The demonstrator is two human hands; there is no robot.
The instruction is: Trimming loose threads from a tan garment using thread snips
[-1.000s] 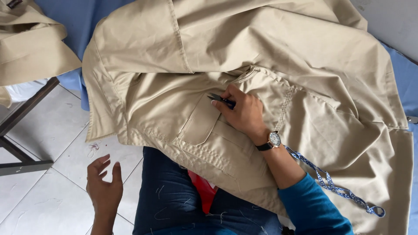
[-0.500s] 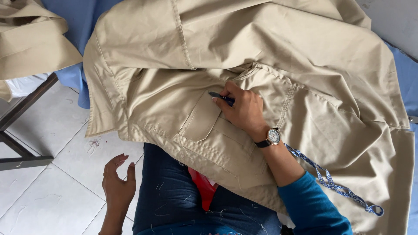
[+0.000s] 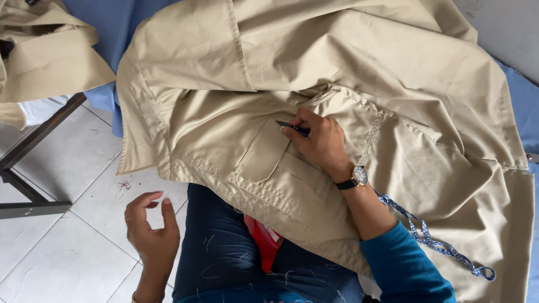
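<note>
A beige jacket (image 3: pixel 292 67) lies spread over a blue-covered table and hangs onto my lap. My right hand (image 3: pixel 317 143), with a wristwatch on the wrist, rests on the jacket just above a flap pocket (image 3: pixel 264 151). It grips a small dark pointed tool (image 3: pixel 292 128) whose tip touches the fabric by the flap. My left hand (image 3: pixel 150 230) hovers below the jacket's hem, over the floor beside my knee. Its fingers are loosely curled and hold nothing.
Another beige garment (image 3: pixel 48 53) lies at the upper left. A dark metal table leg (image 3: pixel 31 168) stands on the white tiled floor (image 3: pixel 62 247). A blue patterned lanyard (image 3: pixel 432 241) trails across the jacket at the right. Something red (image 3: pixel 264 241) sits on my jeans.
My left hand has moved to the right and up, closer to the jacket's hem, with its fingers curling. My right hand stays on the pocket with the tool.
</note>
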